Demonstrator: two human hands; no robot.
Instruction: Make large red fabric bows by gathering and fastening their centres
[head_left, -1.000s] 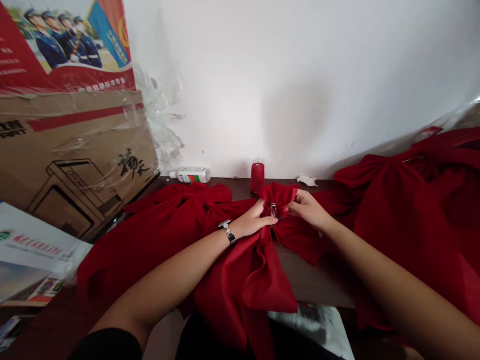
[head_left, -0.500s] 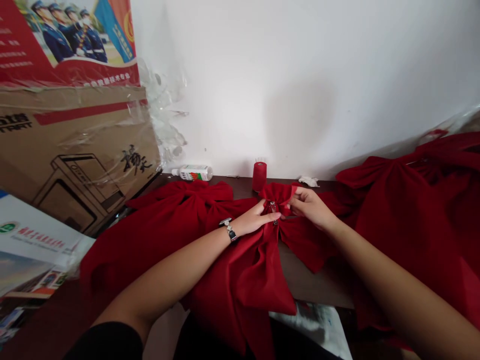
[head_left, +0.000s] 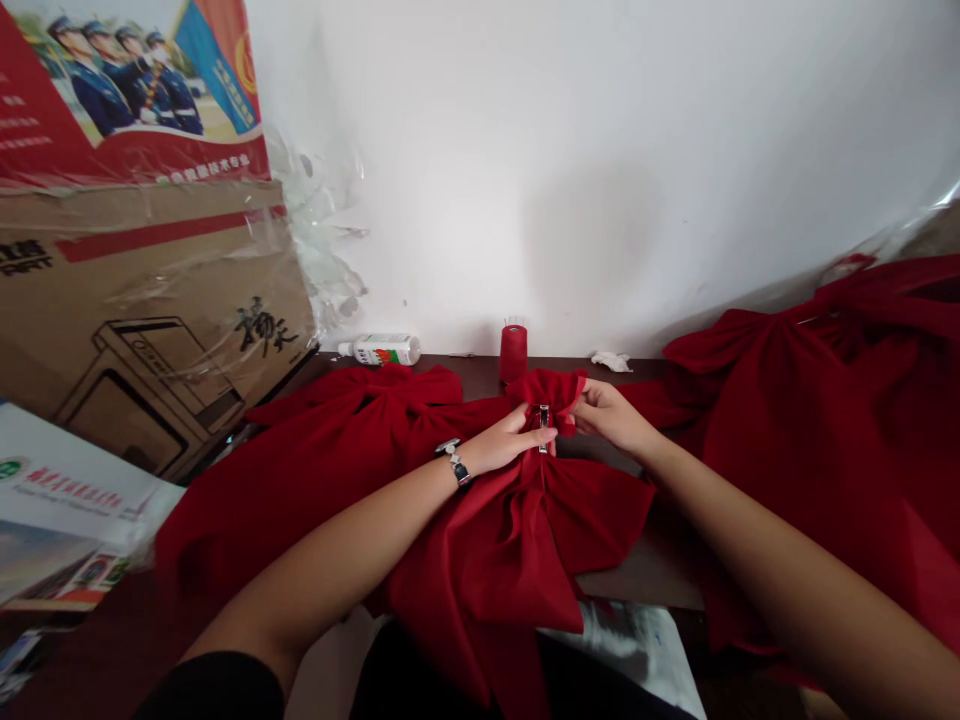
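A large red fabric bow (head_left: 487,540) hangs over the table's front edge, its gathered centre raised between my hands. My left hand (head_left: 516,440) is closed on the gathered cloth, thumb lying across a silver metal hair clip (head_left: 544,428) at the bow's back. With bent fingers, my right hand (head_left: 611,412) pinches the ruffled top edge of the same bow. Its fingertips are partly hidden by cloth. Just behind the bow stands a spool of red thread (head_left: 514,350) with several needles in its top.
More red bows lie at the left (head_left: 315,470) and right (head_left: 810,420). A white bottle (head_left: 384,349) rests on its side by the wall, with a crumpled tissue (head_left: 612,360) farther right. A cardboard box (head_left: 165,320) stands at the left.
The bow has turned slightly, and its right loop now spreads out under my right hand. The metal clip faces me more squarely. Both hands keep their hold.
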